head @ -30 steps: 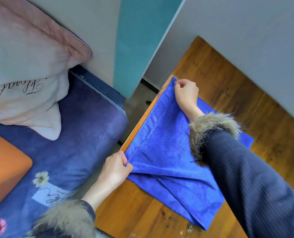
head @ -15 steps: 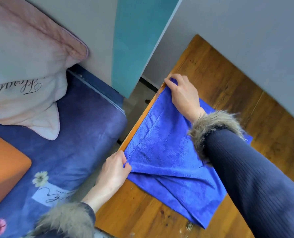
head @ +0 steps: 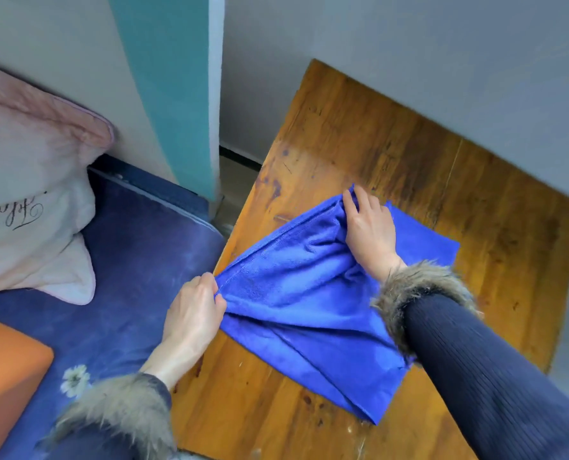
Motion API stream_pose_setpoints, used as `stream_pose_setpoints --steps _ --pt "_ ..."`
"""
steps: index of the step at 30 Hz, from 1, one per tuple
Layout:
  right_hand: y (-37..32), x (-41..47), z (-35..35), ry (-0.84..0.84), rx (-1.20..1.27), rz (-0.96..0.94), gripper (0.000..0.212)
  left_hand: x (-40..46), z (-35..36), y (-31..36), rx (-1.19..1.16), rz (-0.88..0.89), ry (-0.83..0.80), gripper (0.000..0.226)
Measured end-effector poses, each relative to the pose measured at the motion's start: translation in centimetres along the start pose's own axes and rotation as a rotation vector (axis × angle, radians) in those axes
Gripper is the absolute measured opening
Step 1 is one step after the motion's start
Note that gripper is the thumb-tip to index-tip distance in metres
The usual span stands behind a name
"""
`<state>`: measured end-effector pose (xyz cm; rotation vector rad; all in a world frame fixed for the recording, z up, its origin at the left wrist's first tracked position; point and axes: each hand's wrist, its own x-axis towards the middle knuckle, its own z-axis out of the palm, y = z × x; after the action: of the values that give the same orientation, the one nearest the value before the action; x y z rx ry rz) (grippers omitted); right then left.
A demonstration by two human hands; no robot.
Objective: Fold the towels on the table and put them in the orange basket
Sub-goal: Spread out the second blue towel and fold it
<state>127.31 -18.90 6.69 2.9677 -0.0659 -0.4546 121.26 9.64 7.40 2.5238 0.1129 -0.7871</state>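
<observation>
Two hands work one bright blue terry towel (head: pixel 296 293) spread on the scuffed brown wooden surface (head: pixel 392 141). Far left, at 8 o'clock in the frame, a corner of the orange basket (head: pixel 7 376) rests on the dark blue flowered bed cover (head: pixel 137 260), below a pale pink pillow with script lettering (head: pixel 27 194) at 10 o'clock. The left hand (head: pixel 193 313), at the surface's left edge, pinches the towel's near-left corner between curled fingers and thumb. The right hand (head: pixel 369 234), at 1 o'clock from the left, grips the towel's gathered far corner, fingers curled around the fold. Both sleeves end in fur cuffs (head: pixel 419 293).
</observation>
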Motion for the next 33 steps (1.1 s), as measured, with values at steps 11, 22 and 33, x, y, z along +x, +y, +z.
stream_pose_setpoints --steps 11,22,33 --pt "9.5 -14.9 4.6 -0.048 0.176 0.378 0.037 3.3 3.2 9.9 0.237 0.367 0.072 0.014" --pt "15.5 -16.2 6.4 0.093 0.673 0.516 0.018 3.2 4.1 11.0 0.096 0.311 0.127 0.007" --pt "16.7 -13.2 5.7 0.047 0.736 0.508 0.021 3.9 4.3 10.8 0.224 0.369 0.182 0.011"
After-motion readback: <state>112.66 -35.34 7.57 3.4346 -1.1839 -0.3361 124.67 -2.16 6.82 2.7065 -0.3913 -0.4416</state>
